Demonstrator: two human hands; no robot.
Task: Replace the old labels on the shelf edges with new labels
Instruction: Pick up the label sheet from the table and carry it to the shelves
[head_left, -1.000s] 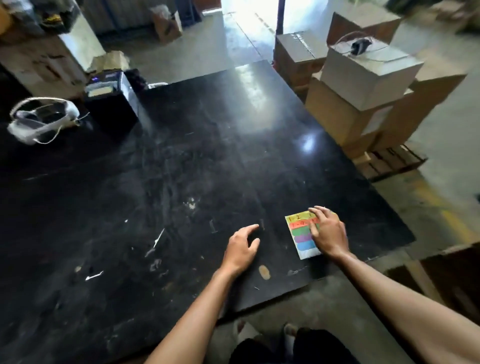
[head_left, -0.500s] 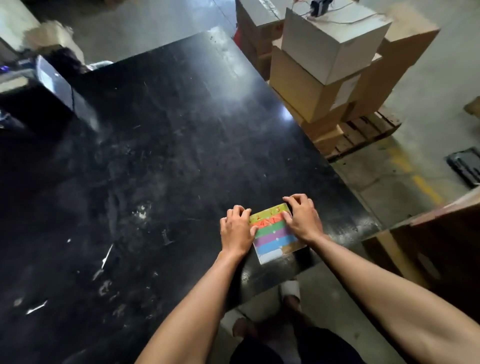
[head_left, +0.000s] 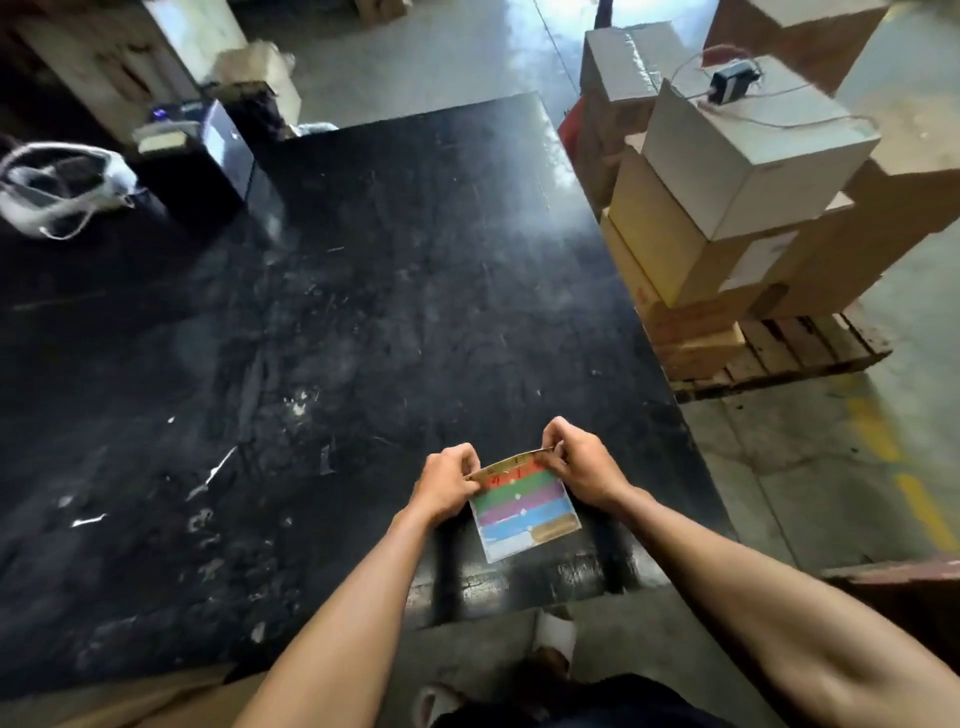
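Both hands, left (head_left: 448, 486) and right (head_left: 582, 470), pinched the label sheet (head_left: 524, 512) above the counter (head_left: 363, 312); labelling seemingly not yet begun.

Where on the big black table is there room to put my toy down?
The widest bare patch of the black table is its middle, from the black box across to the right edge by the stacked cartons. The far left holds the white bag. The near edge is busy: the left hand and right hand pinch the label sheet.
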